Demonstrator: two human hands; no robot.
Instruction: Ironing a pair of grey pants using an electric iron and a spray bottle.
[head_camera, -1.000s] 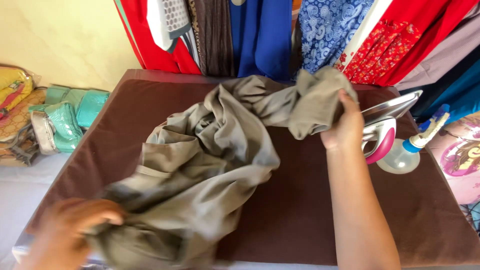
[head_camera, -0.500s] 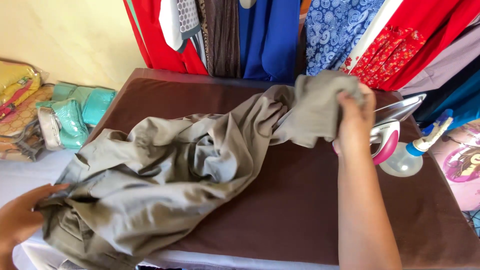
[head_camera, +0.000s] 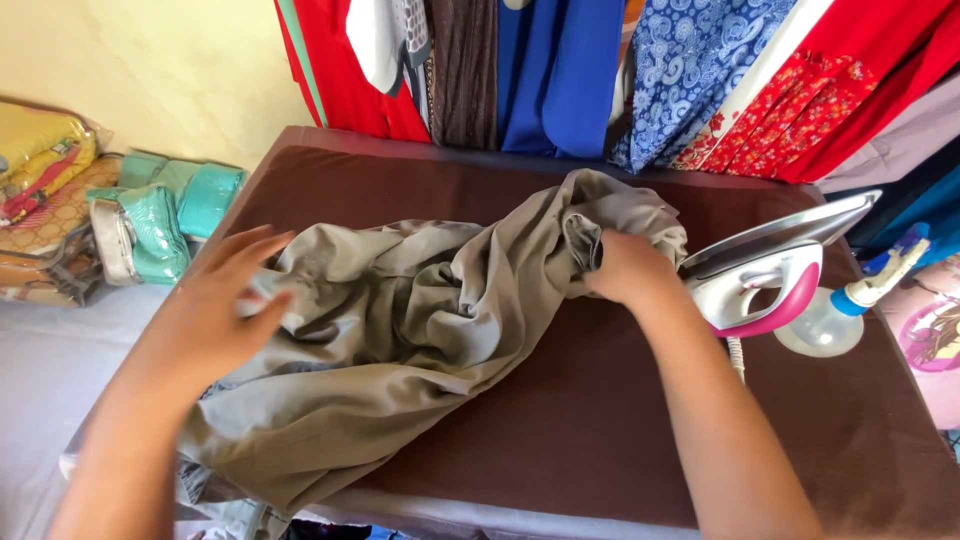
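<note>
A crumpled olive-grey garment (head_camera: 400, 350) lies across a brown padded ironing table (head_camera: 600, 440). My right hand (head_camera: 625, 268) is shut on the garment's bunched right end, close to a white and pink iron (head_camera: 765, 275). My left hand (head_camera: 215, 310) rests flat with spread fingers on the garment's left part, near the table's left edge. The garment's lower left corner hangs over the front edge.
The iron stands on its heel at the table's right, next to a clear spray bottle with a blue top (head_camera: 840, 315). Red, blue and patterned clothes (head_camera: 560, 70) hang behind the table. Folded teal and yellow fabric packs (head_camera: 150, 220) sit at the left.
My left hand let go of the garment's lower left end and moved up onto the cloth, fingers spread. My right hand lowered its end of the garment onto the table.
</note>
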